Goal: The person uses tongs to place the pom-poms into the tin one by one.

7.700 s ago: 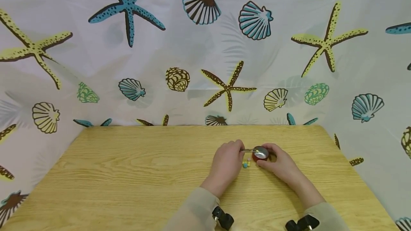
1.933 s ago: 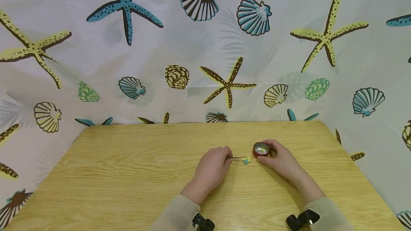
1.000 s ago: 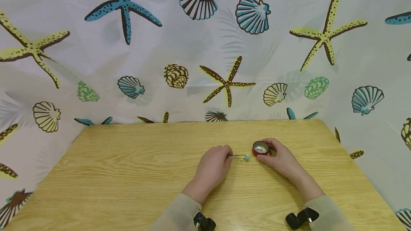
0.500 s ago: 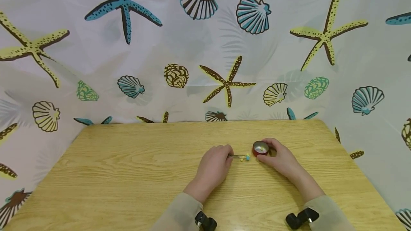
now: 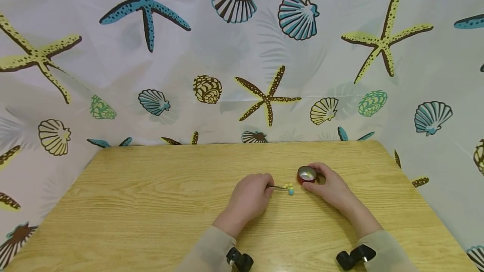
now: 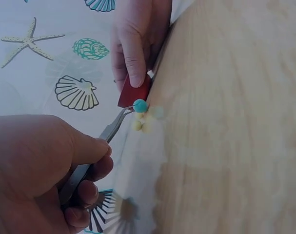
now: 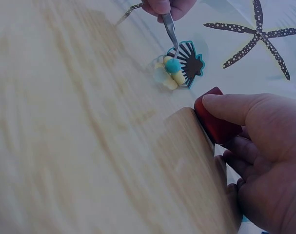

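Observation:
My left hand holds metal tweezers that point right, toward a small turquoise bead. The tweezer tips are at the bead; whether they pinch it firmly I cannot tell. Several tiny yellow beads lie on the tabletop close beside it. To their right stands a small round tin, red outside and silver inside, with a yellow piece visible in it from the head view. Thumb and fingers of my right hand grip the tin's right side.
The wooden table spreads out around both hands. Behind it and along the sides hangs a white curtain printed with starfish and shells. A black wrist camera sits on each sleeve.
Earlier the tweezers reached over the tin; the left hand has since drawn back left to the beads. In the last half second, turquoise bead and tweezer tips shifted slightly nearer me. Right hand stays put.

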